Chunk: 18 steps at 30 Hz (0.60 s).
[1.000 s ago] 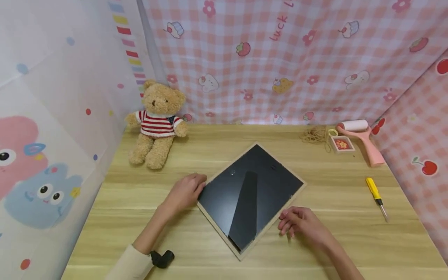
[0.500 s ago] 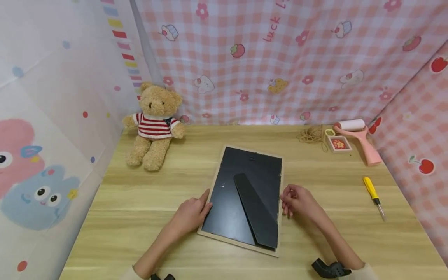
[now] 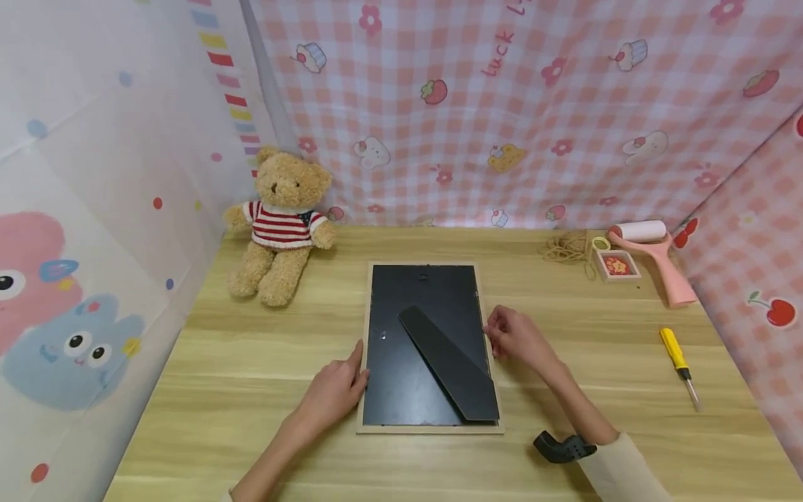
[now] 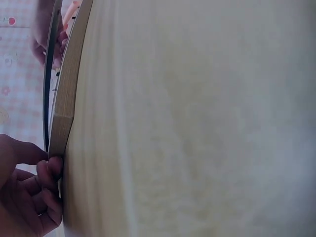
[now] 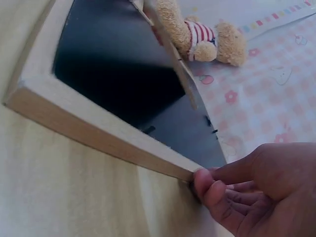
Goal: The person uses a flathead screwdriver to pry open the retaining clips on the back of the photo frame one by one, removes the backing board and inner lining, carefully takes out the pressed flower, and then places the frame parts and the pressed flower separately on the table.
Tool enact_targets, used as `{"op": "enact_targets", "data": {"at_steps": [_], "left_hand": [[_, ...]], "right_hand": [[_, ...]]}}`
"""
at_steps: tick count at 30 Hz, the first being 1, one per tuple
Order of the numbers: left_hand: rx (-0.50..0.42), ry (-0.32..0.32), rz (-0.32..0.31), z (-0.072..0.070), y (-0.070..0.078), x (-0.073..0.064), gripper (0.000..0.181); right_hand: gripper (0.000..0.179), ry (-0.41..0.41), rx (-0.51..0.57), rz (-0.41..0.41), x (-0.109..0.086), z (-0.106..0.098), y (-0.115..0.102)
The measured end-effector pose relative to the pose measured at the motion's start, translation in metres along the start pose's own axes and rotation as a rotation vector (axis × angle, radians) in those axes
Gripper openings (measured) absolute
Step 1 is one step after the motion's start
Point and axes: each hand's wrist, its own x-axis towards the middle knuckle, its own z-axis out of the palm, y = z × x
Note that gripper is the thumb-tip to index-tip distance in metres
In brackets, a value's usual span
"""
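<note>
A picture frame [image 3: 433, 429] with a pale wooden border lies face down, its black back panel [image 3: 392, 376] upward. From that panel a black stand leg [image 3: 452, 366] sticks up slantwise. My left hand [image 3: 332, 390] grips the frame's left edge; in the left wrist view its thumb reaches over the border and the other fingers curl at the side. On the opposite edge, my right hand [image 3: 521, 341] pinches the wooden border between thumb and fingers, as the right wrist view shows up close. The picture side faces the table and is hidden.
A teddy bear [image 3: 282, 223] in a striped sweater sits at the back left. Twine [image 3: 564, 247], a small framed picture [image 3: 617, 265] and a pink-handled roller [image 3: 668, 268] lie back right. A yellow screwdriver [image 3: 676, 352] rests on the right. Patterned cloth [image 3: 464, 125] hangs behind.
The picture frame has turned from a diagonal position to square with the table's edge. Both hands have stayed at its sides and moved round with it, the right one farther from me.
</note>
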Motion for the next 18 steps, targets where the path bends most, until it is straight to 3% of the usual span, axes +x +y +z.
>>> {"op": "enact_targets", "data": {"at_steps": [4, 6, 8, 13, 18], "left_hand": [[0.003, -0.012, -0.048, -0.007, 0.004, 0.003, 0.057], [0.010, -0.028, -0.076, -0.007, 0.003, 0.004, 0.058], [0.006, -0.042, -0.104, -0.009, 0.005, 0.007, 0.058], [0.043, -0.019, -0.040, -0.005, -0.002, 0.010, 0.057], [-0.024, -0.024, -0.074, -0.006, -0.001, 0.011, 0.058]], "right_hand": [[0.009, 0.062, -0.114, -0.022, 0.001, 0.002, -0.010], [0.009, 0.073, -0.116, -0.035, 0.000, 0.005, -0.018], [0.014, 0.028, -0.015, -0.040, 0.001, 0.010, -0.024], [0.030, -0.150, 0.316, 0.036, 0.011, 0.027, -0.029], [0.035, -0.170, 0.428, 0.102, 0.017, 0.038, -0.031]]}}
